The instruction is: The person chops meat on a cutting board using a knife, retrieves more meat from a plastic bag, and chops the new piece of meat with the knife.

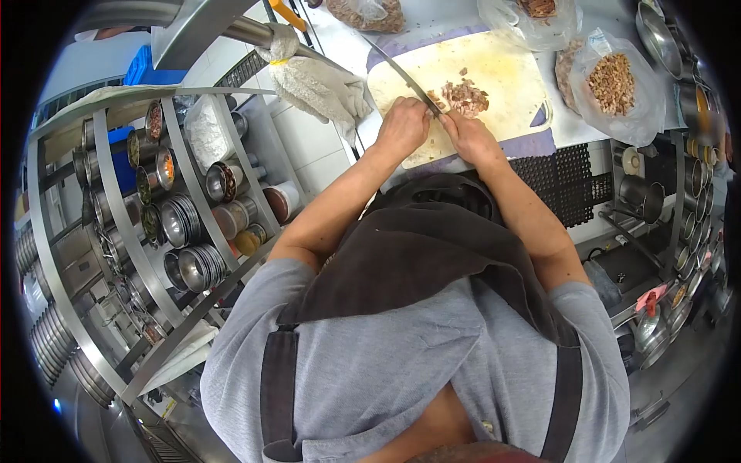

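A long knife [403,75] lies slantwise over the left part of a pale cutting board [505,69], its tip toward the far left. My right hand [469,137] is closed round the handle end of the knife. Close beside it, my left hand [404,127] has its fingers bent together at the board's near left edge; what they pinch, if anything, is hidden. Chopped brownish-pink meat [465,99] lies in a small pile just beyond my right hand, with small bits near the blade.
Right of the board sits a plastic bag of chopped pieces [611,83]; other bags [367,14] stand behind. A cloth [312,83] hangs on a rail at the left, above a rack [116,208] of metal bowls. A metal bowl [658,38] is at the far right.
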`<control>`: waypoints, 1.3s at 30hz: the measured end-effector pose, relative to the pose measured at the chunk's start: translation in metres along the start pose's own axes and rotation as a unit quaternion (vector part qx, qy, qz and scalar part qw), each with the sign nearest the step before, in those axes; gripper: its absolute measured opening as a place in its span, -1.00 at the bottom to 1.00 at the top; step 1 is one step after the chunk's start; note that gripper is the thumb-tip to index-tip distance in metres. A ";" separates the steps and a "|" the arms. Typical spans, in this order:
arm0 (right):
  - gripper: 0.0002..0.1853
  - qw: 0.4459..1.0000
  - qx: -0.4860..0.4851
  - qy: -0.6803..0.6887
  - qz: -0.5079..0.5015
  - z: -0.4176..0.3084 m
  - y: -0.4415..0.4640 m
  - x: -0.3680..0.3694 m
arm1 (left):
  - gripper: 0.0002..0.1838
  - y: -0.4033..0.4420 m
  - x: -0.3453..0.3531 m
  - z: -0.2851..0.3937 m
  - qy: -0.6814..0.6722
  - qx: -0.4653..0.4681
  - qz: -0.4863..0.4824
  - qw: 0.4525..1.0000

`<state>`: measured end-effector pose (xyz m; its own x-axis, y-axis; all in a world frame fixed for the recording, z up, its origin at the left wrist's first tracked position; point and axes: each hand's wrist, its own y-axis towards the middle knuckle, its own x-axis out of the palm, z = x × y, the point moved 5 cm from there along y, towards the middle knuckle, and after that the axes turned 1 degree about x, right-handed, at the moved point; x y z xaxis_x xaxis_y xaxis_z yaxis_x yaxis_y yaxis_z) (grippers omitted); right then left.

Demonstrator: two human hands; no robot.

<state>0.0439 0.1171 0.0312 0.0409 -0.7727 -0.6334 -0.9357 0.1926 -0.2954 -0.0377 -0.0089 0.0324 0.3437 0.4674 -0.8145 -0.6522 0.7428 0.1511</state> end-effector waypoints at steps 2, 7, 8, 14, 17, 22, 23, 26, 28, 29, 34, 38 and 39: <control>-0.60 1.000 0.012 -0.017 -0.003 0.001 -0.008 -0.003 | -0.85 -0.006 -0.005 0.002 0.004 -0.002 0.007 1.000; -0.60 0.999 0.003 -0.026 -0.046 -0.003 -0.021 -0.012 | -0.85 -0.010 -0.005 -0.005 0.011 -0.020 0.011 1.000; -0.60 0.998 -0.009 -0.032 -0.053 -0.003 -0.022 -0.009 | -0.86 -0.008 -0.003 -0.005 0.007 -0.011 0.004 1.000; -0.60 0.999 -0.027 -0.045 -0.007 0.005 -0.002 0.012 | -0.93 -0.007 0.002 -0.005 0.017 0.003 0.014 1.000; -0.61 0.999 -0.021 -0.026 0.011 0.006 -0.010 0.005 | -0.95 -0.005 0.002 -0.004 0.014 0.015 0.033 0.999; -0.62 0.997 0.024 0.069 0.031 0.004 -0.043 -0.029 | -0.84 0.004 -0.001 0.001 -0.074 -0.039 0.077 0.994; -0.61 0.985 0.086 0.148 0.004 0.008 -0.048 -0.036 | -0.84 0.008 -0.004 0.007 -0.077 -0.034 0.082 0.993; -0.59 0.949 0.151 0.277 -0.019 0.013 -0.060 -0.045 | -0.68 0.019 -0.021 0.044 -0.131 0.099 0.144 0.976; -0.57 0.933 0.147 0.327 -0.022 0.012 -0.066 -0.048 | -0.57 0.024 -0.014 0.058 -0.084 0.154 0.144 0.974; -0.58 0.913 0.158 0.377 -0.011 0.015 -0.071 -0.049 | -0.52 0.023 -0.007 0.052 -0.088 0.150 0.115 0.978; -0.59 0.909 0.174 0.377 0.044 0.047 -0.097 -0.060 | -0.50 0.005 0.009 0.021 -0.072 0.124 0.073 0.987; -0.62 0.976 0.148 -0.032 0.154 0.067 -0.116 -0.067 | -0.56 0.013 0.004 0.016 -0.036 0.085 0.123 0.988; -0.62 0.975 0.139 -0.066 0.161 0.070 -0.116 -0.061 | -0.53 0.016 0.009 0.011 -0.045 0.061 0.108 0.991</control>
<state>0.1751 0.1842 0.0538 -0.1772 -0.5635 -0.8069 -0.7771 0.5832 -0.2366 -0.0378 0.0126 0.0339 0.2674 0.6586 -0.7034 -0.6321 0.6708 0.3878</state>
